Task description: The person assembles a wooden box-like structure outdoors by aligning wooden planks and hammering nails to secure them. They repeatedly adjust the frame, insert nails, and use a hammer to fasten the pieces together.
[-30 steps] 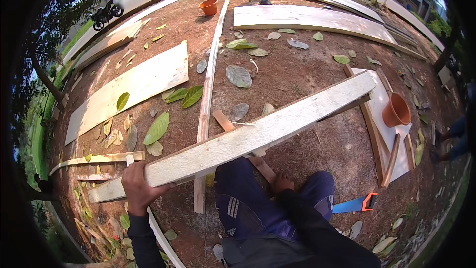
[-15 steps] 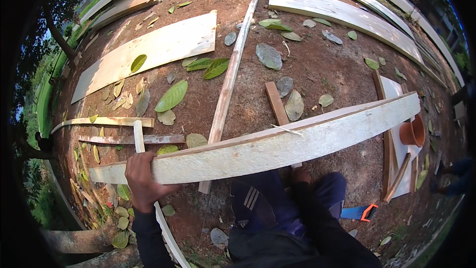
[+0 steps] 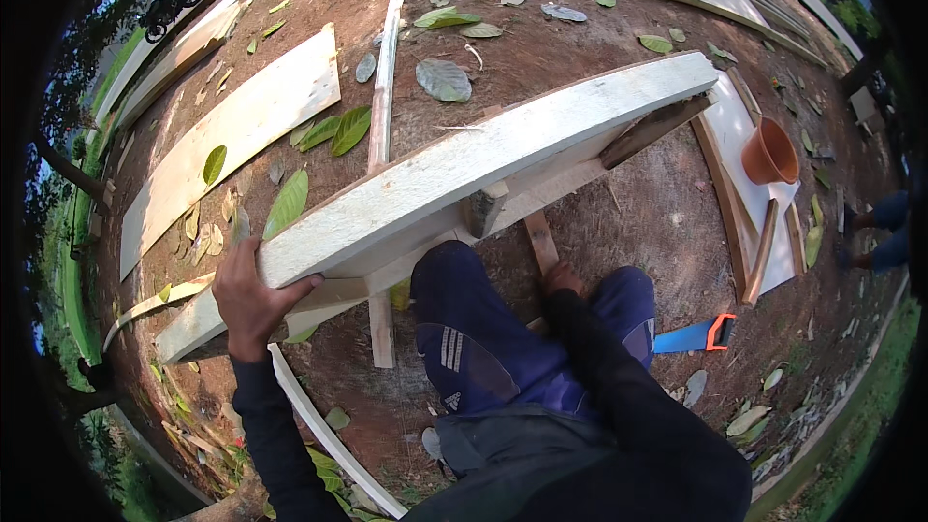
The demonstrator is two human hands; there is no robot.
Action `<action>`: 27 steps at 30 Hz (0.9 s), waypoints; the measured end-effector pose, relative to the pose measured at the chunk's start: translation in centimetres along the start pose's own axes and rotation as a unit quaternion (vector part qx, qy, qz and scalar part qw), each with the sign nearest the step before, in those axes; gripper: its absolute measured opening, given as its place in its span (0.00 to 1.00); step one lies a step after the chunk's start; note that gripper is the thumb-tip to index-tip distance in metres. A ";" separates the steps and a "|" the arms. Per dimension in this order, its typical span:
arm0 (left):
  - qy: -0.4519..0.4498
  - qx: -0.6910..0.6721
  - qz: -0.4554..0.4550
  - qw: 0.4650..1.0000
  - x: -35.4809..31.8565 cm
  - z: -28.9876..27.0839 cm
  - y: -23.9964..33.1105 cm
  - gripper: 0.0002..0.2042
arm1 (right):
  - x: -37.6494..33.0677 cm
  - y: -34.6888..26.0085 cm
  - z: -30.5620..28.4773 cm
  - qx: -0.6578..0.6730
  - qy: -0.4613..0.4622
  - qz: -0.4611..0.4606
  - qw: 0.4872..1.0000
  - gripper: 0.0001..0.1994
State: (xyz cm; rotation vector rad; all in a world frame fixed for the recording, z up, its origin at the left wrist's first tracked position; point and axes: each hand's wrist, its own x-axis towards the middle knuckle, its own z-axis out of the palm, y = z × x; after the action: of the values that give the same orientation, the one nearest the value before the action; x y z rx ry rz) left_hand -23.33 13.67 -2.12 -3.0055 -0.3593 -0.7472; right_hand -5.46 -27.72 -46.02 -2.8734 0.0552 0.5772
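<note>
A long pale wooden panel [image 3: 503, 150] is tilted up in front of me, its thick white edge toward me. Short crosspieces, one a dark wooden block [image 3: 483, 209], show on its underside. My left hand [image 3: 253, 295] grips the panel near its left end, thumb on the near side and fingers over the far edge. Between my knees my right hand [image 3: 563, 278] is closed around a narrow brown wooden strip [image 3: 542, 244], whose far end passes under the panel. A long thin batten [image 3: 383, 329] runs beneath the panel as well.
To the right lie a blue handsaw [image 3: 688, 336] with an orange handle, and an orange pot [image 3: 770, 152] on a white wood-framed panel [image 3: 749, 184]. Plywood sheets [image 3: 232, 135], boards and leaves lie on the soil. Another person's legs [image 3: 880, 232] show at far right.
The panel has tipped so its underside and crosspieces now show, and it slants more steeply up to the right. My right hand and its strip have come into clearer view. My view has shifted.
</note>
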 end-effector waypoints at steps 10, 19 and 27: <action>0.010 0.027 0.004 1.000 0.6 0.8 -2.1 0.41 | -1.9 -1.8 -1.5 0.029 -0.001 -0.004 1.000 0.20; -0.046 -0.040 0.033 0.998 3.9 1.4 -1.0 0.41 | 1.7 1.0 0.4 0.116 -0.102 0.083 0.985 0.25; -0.074 -0.087 0.045 0.992 3.6 -1.0 0.1 0.46 | -1.1 -2.0 -3.9 0.104 -0.094 0.038 0.989 0.25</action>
State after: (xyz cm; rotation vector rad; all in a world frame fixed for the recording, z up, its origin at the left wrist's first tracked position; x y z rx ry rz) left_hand -20.68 14.23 0.38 -3.2257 -0.1670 -0.5797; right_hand -4.85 -26.60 -41.70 -2.6127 0.1847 0.8026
